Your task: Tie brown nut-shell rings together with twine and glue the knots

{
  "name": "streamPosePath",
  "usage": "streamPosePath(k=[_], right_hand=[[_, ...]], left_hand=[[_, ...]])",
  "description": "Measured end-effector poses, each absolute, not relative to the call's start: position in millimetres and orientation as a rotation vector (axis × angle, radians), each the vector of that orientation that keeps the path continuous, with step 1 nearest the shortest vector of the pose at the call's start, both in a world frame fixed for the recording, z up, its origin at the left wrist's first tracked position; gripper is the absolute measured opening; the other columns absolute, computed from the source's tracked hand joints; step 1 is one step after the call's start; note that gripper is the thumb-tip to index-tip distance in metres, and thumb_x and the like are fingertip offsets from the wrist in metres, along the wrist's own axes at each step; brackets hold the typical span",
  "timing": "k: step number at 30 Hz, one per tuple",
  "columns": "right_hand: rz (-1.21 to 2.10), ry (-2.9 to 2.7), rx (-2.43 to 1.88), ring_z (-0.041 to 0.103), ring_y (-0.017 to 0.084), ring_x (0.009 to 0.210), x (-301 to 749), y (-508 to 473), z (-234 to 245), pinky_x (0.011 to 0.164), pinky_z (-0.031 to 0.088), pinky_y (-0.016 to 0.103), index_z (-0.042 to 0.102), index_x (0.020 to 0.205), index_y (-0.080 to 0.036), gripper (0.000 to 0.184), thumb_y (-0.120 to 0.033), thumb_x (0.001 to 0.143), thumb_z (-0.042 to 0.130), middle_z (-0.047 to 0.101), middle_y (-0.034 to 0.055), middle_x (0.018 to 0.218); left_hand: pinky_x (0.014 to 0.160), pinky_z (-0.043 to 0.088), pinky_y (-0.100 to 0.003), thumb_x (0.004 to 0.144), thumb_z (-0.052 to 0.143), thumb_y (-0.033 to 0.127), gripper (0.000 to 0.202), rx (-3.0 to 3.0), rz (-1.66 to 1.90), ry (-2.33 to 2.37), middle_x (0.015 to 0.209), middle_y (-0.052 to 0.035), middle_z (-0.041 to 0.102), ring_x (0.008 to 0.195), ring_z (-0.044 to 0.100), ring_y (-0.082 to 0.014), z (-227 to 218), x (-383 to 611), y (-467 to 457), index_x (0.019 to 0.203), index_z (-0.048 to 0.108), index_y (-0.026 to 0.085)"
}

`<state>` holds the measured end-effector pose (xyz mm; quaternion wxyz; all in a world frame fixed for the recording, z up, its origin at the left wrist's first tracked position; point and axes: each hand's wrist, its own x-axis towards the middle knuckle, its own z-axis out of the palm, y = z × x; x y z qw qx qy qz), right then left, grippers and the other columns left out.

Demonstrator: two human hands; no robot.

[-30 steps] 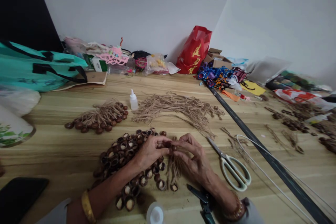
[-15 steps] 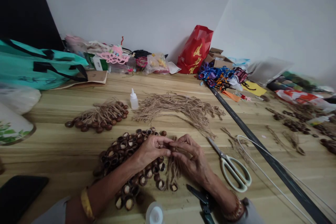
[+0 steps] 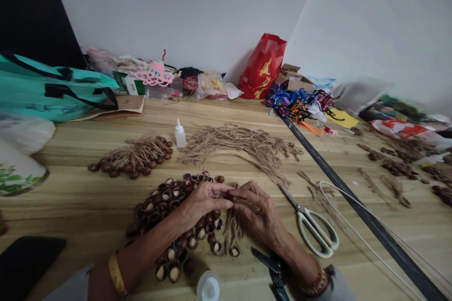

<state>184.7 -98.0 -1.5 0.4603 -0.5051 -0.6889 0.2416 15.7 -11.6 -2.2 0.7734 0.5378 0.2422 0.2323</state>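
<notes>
My left hand [image 3: 206,202] and my right hand [image 3: 257,209] meet fingertip to fingertip above the table, both pinched around something small and brownish, mostly hidden by the fingers. Just under them lies a bunch of brown twine strands [image 3: 233,228], with one cut nut shell [image 3: 233,250] at its lower end. Beneath and around my left forearm spreads a pile of open, hollow nut shells [image 3: 174,257]. Scissors with pale handles [image 3: 316,230] lie to the right of my right hand. Dark-handled pliers or cutters [image 3: 273,268] rest partly under my right wrist.
Twine lengths [image 3: 236,143] lie behind my hands, beside a white dropper bottle [image 3: 180,134]. Nuts tied with twine [image 3: 132,162] sit at the left. A second bottle [image 3: 208,287] stands at the front. A white cable [image 3: 367,233] crosses the right side, near a dark strip [image 3: 328,169].
Almost nothing differs. The fingertips have shifted slightly around the small thing, which shows less now.
</notes>
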Motion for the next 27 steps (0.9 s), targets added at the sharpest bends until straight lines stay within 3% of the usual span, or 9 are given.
streamPosePath(k=[7, 19, 27], right_hand=[[0.546, -1.722, -1.250, 0.060, 0.019, 0.087, 181.4, -98.8, -1.8, 0.075, 0.053, 0.031, 0.065, 0.114, -0.023, 0.026, -0.021, 0.090, 0.057, 0.059, 0.0068, 0.092], [0.211, -1.927, -1.275, 0.059, 0.020, 0.086, 180.5, -101.4, -0.4, 0.073, 0.053, 0.033, 0.060, 0.108, -0.020, 0.018, -0.019, 0.093, 0.050, 0.061, 0.0086, 0.092], [0.218, -1.916, -1.280, 0.059, 0.019, 0.084, 180.6, -104.0, -1.7, 0.072, 0.054, 0.032, 0.063, 0.104, -0.020, 0.017, -0.019, 0.093, 0.050, 0.060, 0.0084, 0.090]], left_hand=[[0.071, 0.048, -0.027, 0.062, 0.079, 0.022, 0.028, 1.134, 0.590, 0.611, 0.083, -0.0078, 0.074, 0.073, 0.064, -0.0172, -5.8, 19.1, -13.7, 0.087, 0.074, 0.011], [0.074, 0.048, -0.029, 0.057, 0.081, 0.023, 0.025, 1.206, 0.646, 0.673, 0.076, -0.0051, 0.072, 0.073, 0.064, -0.0181, -1.0, 19.3, -16.9, 0.077, 0.072, 0.012], [0.070, 0.047, -0.026, 0.057, 0.083, 0.023, 0.024, 1.176, 0.642, 0.637, 0.072, -0.0031, 0.070, 0.070, 0.063, -0.0162, -1.8, 18.8, -16.3, 0.075, 0.071, 0.012]])
